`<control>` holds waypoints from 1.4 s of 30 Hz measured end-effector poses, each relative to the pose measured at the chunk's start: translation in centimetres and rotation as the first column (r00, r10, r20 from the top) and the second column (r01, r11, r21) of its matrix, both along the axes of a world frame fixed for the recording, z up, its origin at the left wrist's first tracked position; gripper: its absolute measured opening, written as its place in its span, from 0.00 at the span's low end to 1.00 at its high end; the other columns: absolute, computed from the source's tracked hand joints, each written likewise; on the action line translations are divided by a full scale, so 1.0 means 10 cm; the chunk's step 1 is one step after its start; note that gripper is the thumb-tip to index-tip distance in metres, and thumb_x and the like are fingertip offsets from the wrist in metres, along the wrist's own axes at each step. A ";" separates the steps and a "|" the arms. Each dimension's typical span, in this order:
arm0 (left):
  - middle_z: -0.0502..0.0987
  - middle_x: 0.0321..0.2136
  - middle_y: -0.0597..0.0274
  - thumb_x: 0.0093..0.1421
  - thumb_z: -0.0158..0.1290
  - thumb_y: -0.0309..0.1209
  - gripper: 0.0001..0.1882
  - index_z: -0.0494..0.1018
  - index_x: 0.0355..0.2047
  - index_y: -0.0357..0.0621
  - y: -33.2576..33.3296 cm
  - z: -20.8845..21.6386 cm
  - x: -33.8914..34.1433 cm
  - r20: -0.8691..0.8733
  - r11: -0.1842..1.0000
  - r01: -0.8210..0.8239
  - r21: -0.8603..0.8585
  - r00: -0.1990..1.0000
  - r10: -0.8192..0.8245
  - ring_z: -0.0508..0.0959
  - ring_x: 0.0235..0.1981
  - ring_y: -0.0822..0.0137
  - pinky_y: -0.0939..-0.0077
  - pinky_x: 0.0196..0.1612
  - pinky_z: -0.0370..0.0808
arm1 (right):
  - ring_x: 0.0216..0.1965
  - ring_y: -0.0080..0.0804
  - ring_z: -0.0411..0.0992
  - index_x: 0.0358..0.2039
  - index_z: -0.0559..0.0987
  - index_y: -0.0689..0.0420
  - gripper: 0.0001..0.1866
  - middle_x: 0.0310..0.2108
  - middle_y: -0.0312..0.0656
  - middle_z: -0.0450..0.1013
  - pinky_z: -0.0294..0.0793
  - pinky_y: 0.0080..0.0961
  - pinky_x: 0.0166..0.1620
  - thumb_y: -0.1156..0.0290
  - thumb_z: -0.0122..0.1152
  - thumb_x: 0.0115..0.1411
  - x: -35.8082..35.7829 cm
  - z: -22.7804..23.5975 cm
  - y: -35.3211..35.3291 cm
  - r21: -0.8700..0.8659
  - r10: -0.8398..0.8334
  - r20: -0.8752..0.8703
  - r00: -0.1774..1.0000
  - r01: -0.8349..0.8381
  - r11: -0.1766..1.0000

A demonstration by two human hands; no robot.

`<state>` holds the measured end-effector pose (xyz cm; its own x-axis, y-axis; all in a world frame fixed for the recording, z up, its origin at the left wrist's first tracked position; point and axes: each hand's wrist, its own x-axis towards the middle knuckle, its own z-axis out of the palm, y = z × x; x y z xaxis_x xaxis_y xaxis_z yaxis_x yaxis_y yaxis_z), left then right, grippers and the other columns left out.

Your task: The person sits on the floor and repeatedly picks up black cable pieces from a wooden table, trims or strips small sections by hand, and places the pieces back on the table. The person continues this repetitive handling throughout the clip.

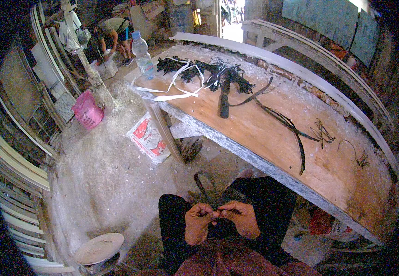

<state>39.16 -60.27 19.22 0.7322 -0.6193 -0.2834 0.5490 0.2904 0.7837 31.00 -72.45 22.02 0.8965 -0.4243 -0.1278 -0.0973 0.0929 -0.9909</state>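
"Bench (259,135) first, please."

"Bare wood, dusty at the far edge, running from 12 o'clock to 4. On it I note a bottle (145,62) at 11, black bundles (181,71) at 12 with a white strap (181,95) lying by them, and a dark handle (224,103) toward 1."

"Farther round?"

"Loose black straps (284,122) between 2 and 3; tangled wire (321,134) at 3."

"And the hands?"

"From my remote station I find both near 6, over the lap. Left hand (199,223) and right hand (241,218) meet at the fingertips, each pinched on a dark strip (206,184). Its loop stands just beyond them, toward the bench. Exactly what lies between the tips is too small to tell."

"Floor?"

"Sack (149,140), white and red, at 9; pink bag (88,110) between 9 and 10; round stool (99,248) between 7 and 8."

"Anyone else?"

"One co-worker (116,34), toward 11, bent over a pale bag (106,68)."
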 end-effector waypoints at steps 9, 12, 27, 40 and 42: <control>0.70 0.21 0.65 0.48 0.56 0.20 0.07 0.68 0.23 0.41 -0.04 0.03 -0.05 -0.033 0.995 -0.099 0.016 0.995 0.099 0.73 0.23 0.72 0.79 0.25 0.74 | 0.32 0.27 0.71 0.32 0.78 0.61 0.09 0.30 0.41 0.73 0.69 0.19 0.36 0.79 0.61 0.47 0.04 0.07 0.08 -0.213 -0.079 0.073 0.994 0.093 0.973; 0.69 0.22 0.65 0.48 0.55 0.19 0.07 0.67 0.22 0.41 -0.04 0.04 -0.04 -0.053 0.996 -0.089 0.006 0.995 0.089 0.73 0.24 0.71 0.79 0.25 0.74 | 0.32 0.27 0.71 0.31 0.78 0.61 0.08 0.29 0.42 0.73 0.70 0.19 0.36 0.78 0.61 0.47 0.04 0.04 0.10 -0.291 -0.103 0.109 0.989 0.131 0.948; 0.68 0.18 0.65 0.45 0.58 0.19 0.09 0.68 0.17 0.41 0.03 0.02 0.02 0.242 1.000 0.030 0.009 0.970 -0.031 0.72 0.22 0.72 0.82 0.25 0.70 | 0.29 0.22 0.68 0.31 0.71 0.60 0.04 0.27 0.37 0.70 0.68 0.19 0.35 0.74 0.52 0.57 0.07 -0.19 0.19 0.450 -0.171 0.074 0.982 0.121 0.885; 0.67 0.21 0.68 0.45 0.59 0.20 0.14 0.62 0.23 0.46 -0.01 0.17 0.08 0.075 0.989 0.147 -0.002 0.986 -0.147 0.69 0.23 0.75 0.83 0.22 0.69 | 0.31 0.37 0.72 0.27 0.73 0.58 0.04 0.31 0.46 0.73 0.70 0.31 0.36 0.77 0.57 0.49 0.10 -0.04 0.19 -0.631 -0.012 0.671 0.741 0.580 0.515; 0.67 0.21 0.68 0.45 0.59 0.21 0.15 0.62 0.24 0.47 0.04 0.23 0.14 0.025 0.969 0.245 -0.002 0.969 -0.245 0.69 0.23 0.76 0.83 0.21 0.69 | 0.33 0.39 0.72 0.28 0.73 0.58 0.05 0.34 0.46 0.73 0.70 0.34 0.37 0.78 0.57 0.48 0.13 -0.06 0.12 -0.587 0.114 0.689 0.715 0.460 0.666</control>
<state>40.58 -59.85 21.55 0.5644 -0.7823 -0.2635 0.5848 0.1536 0.7965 32.28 -71.24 21.46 0.5134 -0.2748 0.8129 0.4943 -0.6797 -0.5419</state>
